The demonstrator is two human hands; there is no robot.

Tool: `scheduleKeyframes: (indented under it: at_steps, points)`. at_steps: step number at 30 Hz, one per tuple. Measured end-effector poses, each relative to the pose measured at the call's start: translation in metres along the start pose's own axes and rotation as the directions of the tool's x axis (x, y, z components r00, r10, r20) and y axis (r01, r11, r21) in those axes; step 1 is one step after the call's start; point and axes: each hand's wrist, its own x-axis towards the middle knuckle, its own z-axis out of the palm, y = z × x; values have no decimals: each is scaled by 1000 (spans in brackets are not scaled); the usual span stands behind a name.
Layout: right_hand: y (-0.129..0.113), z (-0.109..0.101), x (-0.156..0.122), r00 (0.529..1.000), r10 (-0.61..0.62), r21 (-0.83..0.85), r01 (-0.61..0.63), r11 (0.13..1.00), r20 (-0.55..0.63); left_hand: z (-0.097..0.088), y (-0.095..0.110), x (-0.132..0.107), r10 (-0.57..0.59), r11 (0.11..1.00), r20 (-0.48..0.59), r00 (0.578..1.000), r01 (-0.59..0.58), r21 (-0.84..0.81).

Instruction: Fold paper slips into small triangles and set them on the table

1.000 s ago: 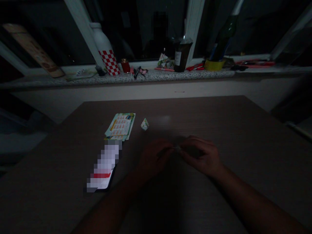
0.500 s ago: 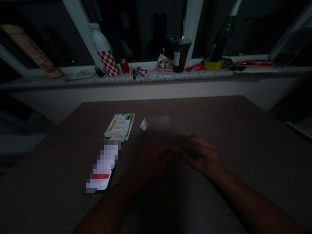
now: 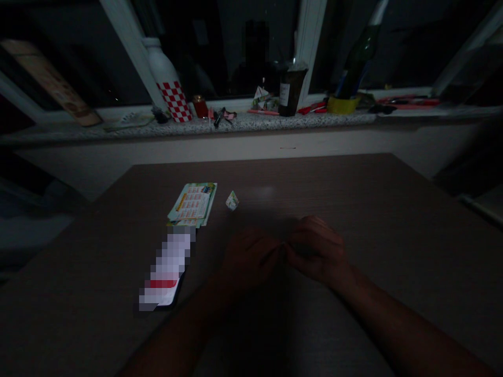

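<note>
Above the table, my left hand (image 3: 251, 257) and my right hand (image 3: 316, 248) meet fingertip to fingertip, both closed in a pinch. A thin pale strip that showed between them half a second earlier is now almost wholly covered by the fingers. Its material cannot be made out in the dim light. Beyond my left hand lies a small folded paper piece (image 3: 232, 200), white with green print. Left of it is a stack of printed calendar cards (image 3: 192, 203). A lit phone (image 3: 168, 269), its screen blurred out, lies left of my left hand.
The brown wooden table (image 3: 377, 209) runs up to a wall below a window. Along the granite sill (image 3: 243, 123) stand a red-checked white bottle (image 3: 173, 86), a small red jar (image 3: 200, 107), a dark cup (image 3: 291, 94), a green bottle (image 3: 357, 60) in a yellow ring and several small items.
My hands have come together, closing the small gap where the pale strip showed. The right hand shifted slightly left. The paper piece, cards and phone have stayed in place.
</note>
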Motion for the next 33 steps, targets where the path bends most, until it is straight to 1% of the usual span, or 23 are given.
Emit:
scheduleKeyframes:
  at_steps: [4, 6, 11, 13, 14, 15, 17, 19, 20, 22, 25, 27, 29, 31, 33]
  points:
    - [0, 1, -1, 1000, 14, -41, -14, 999, 5, 3, -2, -1, 52, 998, -20, 998, -52, -24]
    - [0, 0, 0, 998, 56, -61, -56, 997, 11, 3, -3, -2, 52, 998, -35, 998, -53, -23]
    - [9, -6, 1, 986, 161, -122, -156, 980, 37, -1, -4, -2, -13, 999, -22, 1000, 12, -36]
    - [14, -11, 1, 974, 225, -150, -220, 964, 17, -4, -5, -3, -65, 996, -11, 998, 64, -63]
    - [16, -13, 1, 968, 251, -147, -251, 957, -16, -6, -5, -3, -108, 991, -4, 994, 108, -79]
    - [18, -16, 1, 962, 270, -130, -272, 954, -33, -7, -6, -3, -165, 982, 8, 986, 165, -94]
    - [19, -18, 1, 953, 302, -81, -304, 949, -35, -7, -8, -3, -304, 943, 37, 952, 306, -131]
    - [17, -16, 0, 937, 350, -21, -350, 937, 6, -6, -9, -2, -441, 877, 56, 896, 443, -184]
    - [15, -14, -1, 921, 387, 12, -388, 922, 46, -5, -10, -2, -494, 840, 68, 867, 496, -217]
    - [12, -7, -2, 879, 467, 118, -476, 872, 93, -2, -9, -1, -567, 767, 104, 817, 570, -294]
    - [8, 2, -5, 826, 533, 236, -563, 792, 181, 1, -8, 1, -606, 672, 207, 768, 634, -383]
    - [6, 5, -6, 813, 523, 272, -579, 769, 255, 2, -6, 2, -610, 630, 252, 751, 653, -420]
    - [5, 6, -6, 811, 494, 278, -575, 769, 311, 2, -6, 3, -609, 621, 265, 748, 657, -428]
    - [3, 6, -6, 816, 473, 276, -564, 779, 332, 2, -5, 4, -591, 646, 266, 761, 645, -409]
    - [3, 6, -6, 826, 457, 276, -547, 790, 329, 2, -5, 4, -557, 691, 271, 785, 619, -375]
